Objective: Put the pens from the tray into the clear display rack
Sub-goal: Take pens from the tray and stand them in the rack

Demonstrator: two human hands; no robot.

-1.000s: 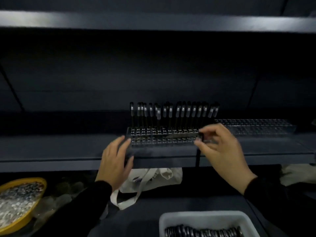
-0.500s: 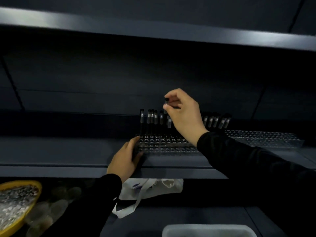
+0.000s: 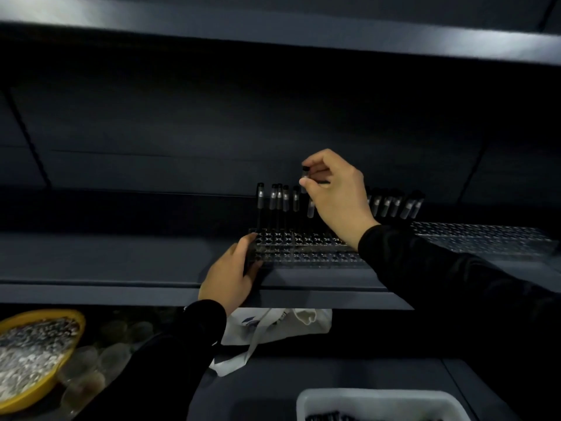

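A clear display rack (image 3: 306, 249) with a grid of holes sits on the middle shelf. Several black pens (image 3: 277, 205) stand upright along its back row. My right hand (image 3: 337, 196) is above the rack and pinches the top of one black pen (image 3: 305, 174) between thumb and fingers, over the row. My left hand (image 3: 229, 276) grips the rack's left front corner. The white tray (image 3: 376, 402) with more pens sits at the bottom edge, mostly cut off.
A second clear rack (image 3: 482, 240) lies to the right on the same shelf (image 3: 121, 290). Below are a yellow bowl (image 3: 36, 357) of small pale pieces, clear cups and a white cloth bag (image 3: 273, 329). Another shelf runs overhead.
My right hand rose from the rack's front right edge to above the pen row, pinching a pen. My left hand closed onto the rack's left corner.
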